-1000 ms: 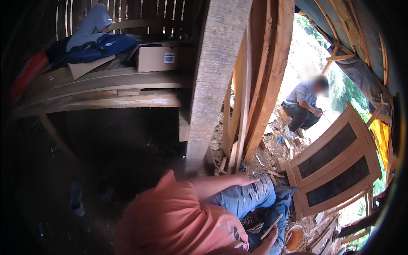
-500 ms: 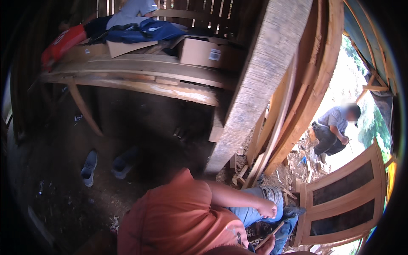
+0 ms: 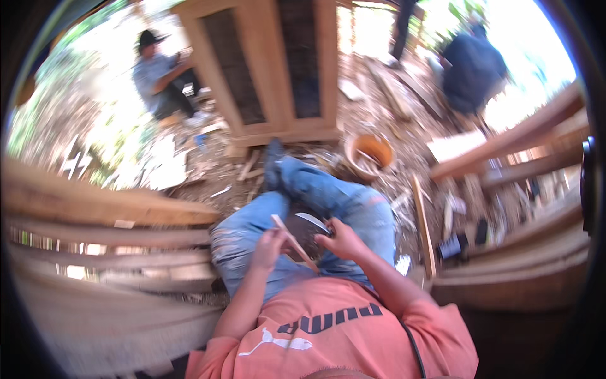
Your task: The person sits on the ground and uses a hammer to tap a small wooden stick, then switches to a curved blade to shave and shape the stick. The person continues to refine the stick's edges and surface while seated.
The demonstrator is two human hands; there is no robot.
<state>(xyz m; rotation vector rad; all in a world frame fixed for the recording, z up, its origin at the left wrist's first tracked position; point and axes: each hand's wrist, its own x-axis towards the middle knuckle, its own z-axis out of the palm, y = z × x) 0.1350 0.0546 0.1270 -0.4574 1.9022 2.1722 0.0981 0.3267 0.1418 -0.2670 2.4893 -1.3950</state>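
My left hand [image 3: 269,246] is closed around a narrow, flat strip of wood [image 3: 294,242], which slants across my lap between the thighs. Opposite it, my right hand [image 3: 343,239] grips what looks like a knife, its pale curved blade [image 3: 311,220] pointing left toward the strip. The knife's handle is mostly hidden by my fingers. Blade and strip appear apart, though blur hides the exact gap. Both hands are over my legs in torn blue jeans [image 3: 372,218].
A wooden panelled door [image 3: 262,69] stands beyond my feet. Right of it is an orange bucket [image 3: 371,156]. Wood scraps cover the ground. Timber beams [image 3: 107,202] flank me. A person in a cap [image 3: 161,76] sits far left; another in dark clothing [image 3: 470,72] bends far right.
The view has swung from the bench and shoes inside to my lap and the door outside. The wood strip is still in hand; the blade now shows.
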